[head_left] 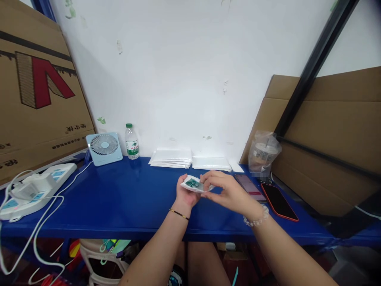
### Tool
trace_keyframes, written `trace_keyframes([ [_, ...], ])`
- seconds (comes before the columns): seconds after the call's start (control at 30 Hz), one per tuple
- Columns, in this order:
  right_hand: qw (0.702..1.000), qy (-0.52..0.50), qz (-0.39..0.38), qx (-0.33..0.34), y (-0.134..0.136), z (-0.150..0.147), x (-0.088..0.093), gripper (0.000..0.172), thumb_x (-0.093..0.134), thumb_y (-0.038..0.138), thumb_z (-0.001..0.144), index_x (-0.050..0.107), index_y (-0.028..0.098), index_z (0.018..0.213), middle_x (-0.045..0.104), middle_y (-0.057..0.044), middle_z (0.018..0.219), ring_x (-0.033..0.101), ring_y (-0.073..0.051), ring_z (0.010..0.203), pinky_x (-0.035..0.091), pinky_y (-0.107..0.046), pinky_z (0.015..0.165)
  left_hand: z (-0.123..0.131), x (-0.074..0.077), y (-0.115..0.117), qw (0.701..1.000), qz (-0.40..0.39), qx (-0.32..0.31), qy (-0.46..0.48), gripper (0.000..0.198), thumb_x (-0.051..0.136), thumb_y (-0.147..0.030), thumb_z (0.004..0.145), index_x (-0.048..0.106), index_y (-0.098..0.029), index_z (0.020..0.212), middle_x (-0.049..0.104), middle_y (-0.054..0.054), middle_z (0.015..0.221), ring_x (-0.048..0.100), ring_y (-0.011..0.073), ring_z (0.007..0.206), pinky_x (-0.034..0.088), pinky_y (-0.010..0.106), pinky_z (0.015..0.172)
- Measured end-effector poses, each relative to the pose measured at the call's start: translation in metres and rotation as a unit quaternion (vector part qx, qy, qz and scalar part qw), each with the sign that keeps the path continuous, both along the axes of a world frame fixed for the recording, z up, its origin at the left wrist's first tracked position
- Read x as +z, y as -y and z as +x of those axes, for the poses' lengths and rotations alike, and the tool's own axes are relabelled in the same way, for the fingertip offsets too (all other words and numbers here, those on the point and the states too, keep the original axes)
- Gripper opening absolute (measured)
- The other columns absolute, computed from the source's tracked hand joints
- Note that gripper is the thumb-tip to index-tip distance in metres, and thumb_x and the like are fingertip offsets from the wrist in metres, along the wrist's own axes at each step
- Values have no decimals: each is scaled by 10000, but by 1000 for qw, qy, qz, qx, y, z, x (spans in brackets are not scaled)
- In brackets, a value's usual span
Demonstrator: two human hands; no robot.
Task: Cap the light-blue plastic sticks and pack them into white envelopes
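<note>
Over the middle of the blue table (125, 202), both my hands hold a small clear plastic packet (194, 184) with green pieces inside. My left hand (184, 194) cups the packet from below, its fingers curled round the left end. My right hand (226, 190) pinches the packet's right edge between thumb and fingers. A thin dark bracelet sits on my left wrist and a clear bead bracelet on my right.
Two stacks of white packets (171, 158) (210, 163) lie against the wall. A small blue fan (104, 148) and a water bottle (131, 142) stand to the left. A power strip (35, 186) with white cables is far left. Two phones (250, 186) (278, 201) and a bagged drink cup (263, 153) are right. Cardboard boxes flank both sides.
</note>
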State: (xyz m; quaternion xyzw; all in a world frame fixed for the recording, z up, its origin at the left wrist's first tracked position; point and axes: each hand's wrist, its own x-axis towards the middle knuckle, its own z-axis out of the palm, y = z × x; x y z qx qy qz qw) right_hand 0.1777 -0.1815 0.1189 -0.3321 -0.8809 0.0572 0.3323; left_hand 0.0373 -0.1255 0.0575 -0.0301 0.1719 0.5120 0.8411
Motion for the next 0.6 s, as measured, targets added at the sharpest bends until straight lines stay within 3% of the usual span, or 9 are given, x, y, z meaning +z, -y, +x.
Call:
trace_keyframes([
  [0.13, 990, -54, 108, -77, -5, -1, -19, 237, 544, 273, 858, 557, 213, 1087, 621, -81, 1055, 577, -207, 974, 476, -346, 805, 0, 1, 2, 1000, -7, 5, 13, 177, 439, -286, 780, 513, -130, 741, 583, 70, 672, 596, 203, 585, 474, 321, 519],
  [0.23, 976, 45, 198, -76, -8, -6, -29, 351, 542, 323, 863, 528, 233, 1202, 599, -96, 1168, 518, -256, 1105, 403, -425, 916, 1, 5, 3, 999, -10, 36, -25, 180, 441, -278, 786, 503, -136, 694, 559, 47, 595, 570, 170, 515, 464, 284, 497],
  [0.33, 969, 105, 202, -100, -12, -10, -32, 477, 501, 336, 887, 406, 217, 1339, 598, -116, 1187, 531, -267, 1083, 386, -444, 913, 1, 8, 1, 997, -10, 64, -37, 159, 461, -260, 775, 494, -142, 674, 548, 34, 571, 557, 154, 494, 469, 273, 514],
  [0.43, 967, 74, 213, -118, -18, -9, -36, 633, 520, 378, 868, 262, 182, 1413, 569, -151, 1221, 544, -269, 1058, 409, -443, 885, 1, 6, -4, 997, -10, 60, -38, 143, 490, -272, 753, 520, -134, 737, 592, 57, 652, 589, 191, 557, 490, 326, 559],
  [0.6, 950, 22, 295, -96, -23, -1, -53, 590, 570, 324, 845, 315, 301, 1376, 542, -94, 1272, 490, -262, 1168, 403, -436, 917, -1, 3, -7, 996, -26, 74, -34, 159, 479, -284, 769, 506, -138, 712, 579, 58, 628, 586, 185, 549, 494, 326, 576],
])
